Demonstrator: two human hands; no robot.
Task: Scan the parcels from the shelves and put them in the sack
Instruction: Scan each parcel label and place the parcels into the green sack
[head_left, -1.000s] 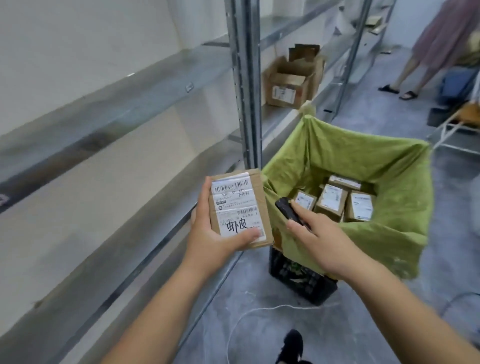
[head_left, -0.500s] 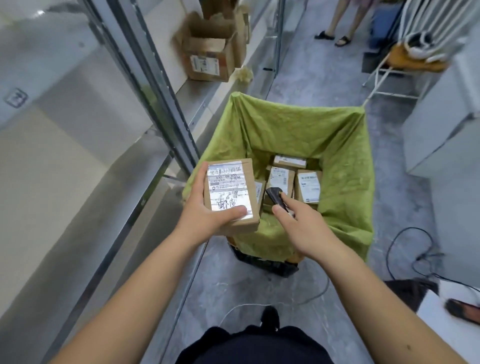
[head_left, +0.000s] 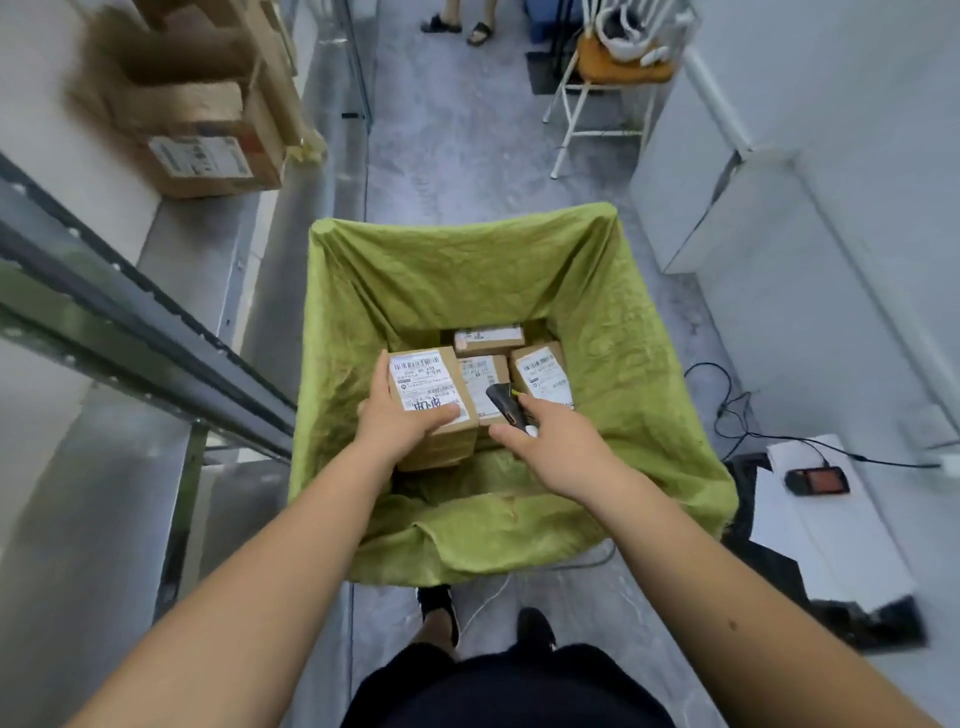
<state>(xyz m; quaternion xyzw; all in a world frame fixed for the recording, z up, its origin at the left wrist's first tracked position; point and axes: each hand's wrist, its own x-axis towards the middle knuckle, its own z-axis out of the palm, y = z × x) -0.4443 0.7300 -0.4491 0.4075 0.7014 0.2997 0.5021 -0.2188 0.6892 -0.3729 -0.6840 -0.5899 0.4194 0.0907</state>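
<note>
The single head view looked steeply down, close over the open green sack (head_left: 452, 270), metal shelving (head_left: 156, 322) along its left.

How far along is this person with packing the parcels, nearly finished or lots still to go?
Partly done. Three labelled parcels already lie at the bottom of the green sack. In hand: the left hand holds another labelled parcel over the sack's opening, not yet let go, while the right hand grips the scanner. Left: at least one large box sits on the shelf; I cannot see how many more remain.
</note>
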